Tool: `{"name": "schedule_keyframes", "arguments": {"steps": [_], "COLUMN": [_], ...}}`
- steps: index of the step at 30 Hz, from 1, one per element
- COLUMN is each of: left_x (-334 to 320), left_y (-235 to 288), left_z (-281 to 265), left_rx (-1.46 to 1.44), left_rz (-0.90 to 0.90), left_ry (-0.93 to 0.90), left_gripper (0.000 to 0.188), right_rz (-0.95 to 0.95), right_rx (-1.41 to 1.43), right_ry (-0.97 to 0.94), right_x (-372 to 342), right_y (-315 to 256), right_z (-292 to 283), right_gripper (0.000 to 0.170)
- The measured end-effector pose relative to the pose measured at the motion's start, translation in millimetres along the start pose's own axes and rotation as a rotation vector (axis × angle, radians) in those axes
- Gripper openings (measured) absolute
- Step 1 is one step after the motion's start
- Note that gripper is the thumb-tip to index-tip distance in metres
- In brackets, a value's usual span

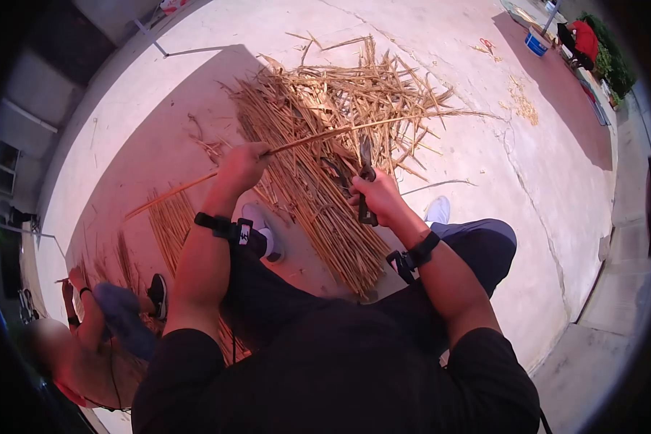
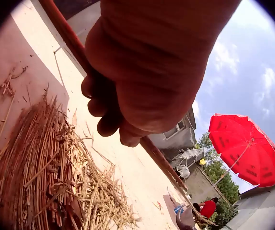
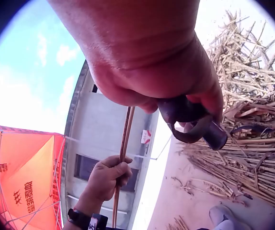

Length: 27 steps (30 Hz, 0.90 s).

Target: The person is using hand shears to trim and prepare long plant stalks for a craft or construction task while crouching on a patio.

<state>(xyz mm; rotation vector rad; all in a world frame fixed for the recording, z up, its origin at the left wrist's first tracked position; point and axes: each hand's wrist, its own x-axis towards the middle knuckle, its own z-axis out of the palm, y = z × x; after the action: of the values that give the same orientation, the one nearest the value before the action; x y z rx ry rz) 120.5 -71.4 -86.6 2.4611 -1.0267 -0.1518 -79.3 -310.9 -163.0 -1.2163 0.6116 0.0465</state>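
My left hand grips a long, thin dry stalk, which slants across in front of me over a pile of cut stalks. The stalk runs out past both sides of the fist. In my right hand are dark-handled pruning shears, their blade end pointing away from me, just below the stalk in the head view. The right wrist view shows the shears' handle below my palm, and the left hand closed round the stalk. Part of the shears is hidden by my fingers.
A second row of stalks lies at the left, near another seated person. My shoes flank the pile. Far right are a blue bucket and a person in red. A red umbrella stands beyond.
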Motion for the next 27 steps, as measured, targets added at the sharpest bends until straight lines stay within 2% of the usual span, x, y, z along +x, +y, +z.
{"name": "schedule_keyframes", "arguments": {"steps": [3, 13, 15, 18, 21, 27], "left_x": [4, 0, -2, -4, -5, -7], "left_y": [3, 4, -1, -3, 2, 10], "left_z": [-1, 0, 4, 8, 8, 11], "left_rx": [0.0, -0.037, -0.005, 0.101, 0.201, 0.193], "left_rz": [-0.059, -0.02, 0.05, 0.119, 0.11, 0.195], "left_ry": [-0.046, -0.072, 0.002, 0.104, 0.125, 0.156], "left_gripper": [0.024, 0.024, 0.02, 0.021, 0.022, 0.023], "right_rz": [-0.017, -0.037, -0.096, -0.087, -0.08, -0.101], "right_rx": [-0.011, -0.043, -0.105, -0.229, -0.254, -0.307], "right_ry": [-0.011, 0.014, 0.02, 0.046, 0.025, 0.033], "right_x": [1, -5, -3, -5, -5, 3], "right_y": [3, -4, -1, -4, -4, 6], "right_z": [2, 2, 1, 0, -2, -4], "right_gripper": [0.015, 0.013, 0.014, 0.018, 0.021, 0.024]}}
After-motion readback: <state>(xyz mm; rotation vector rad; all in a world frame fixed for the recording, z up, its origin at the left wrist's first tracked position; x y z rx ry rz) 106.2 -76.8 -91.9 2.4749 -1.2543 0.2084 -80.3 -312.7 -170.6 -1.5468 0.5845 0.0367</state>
